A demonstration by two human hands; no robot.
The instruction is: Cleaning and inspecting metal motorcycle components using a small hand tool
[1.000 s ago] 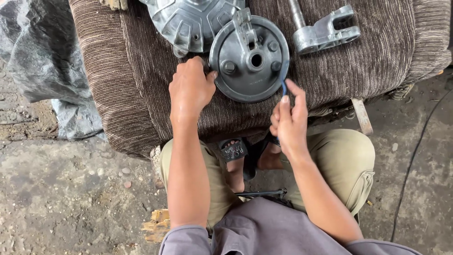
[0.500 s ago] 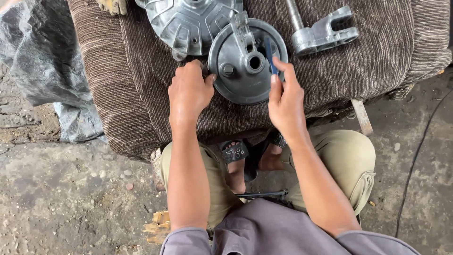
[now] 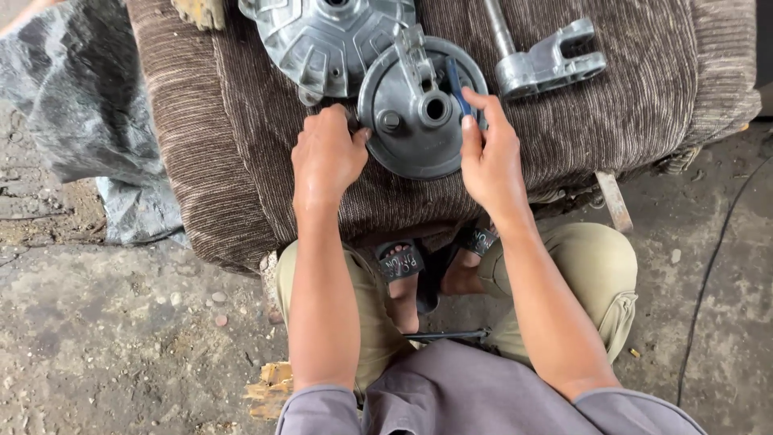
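Observation:
A round grey metal plate (image 3: 411, 141) with a hub hole and a raised arm lies on a brown striped cushion (image 3: 258, 121). My left hand (image 3: 324, 157) rests on the cushion, its fingers touching the plate's left rim. My right hand (image 3: 488, 153) is at the plate's right rim and pinches a thin dark blue tool (image 3: 456, 84) that points up across the plate's inside. Behind the plate lies a larger finned silver hub cover (image 3: 326, 40), partly overlapped by it.
A metal shaft with a forked end (image 3: 543, 60) lies on the cushion at the upper right. Grey plastic sheeting (image 3: 76, 121) is piled at the left. My knees and sandalled feet are below the cushion, on rough concrete ground (image 3: 121, 338). A thin cable (image 3: 708, 274) runs at the right.
My right hand has risen from my lap to the plate's right rim, bringing the dark blue tool onto the plate. My left hand has stayed at the plate's left edge.

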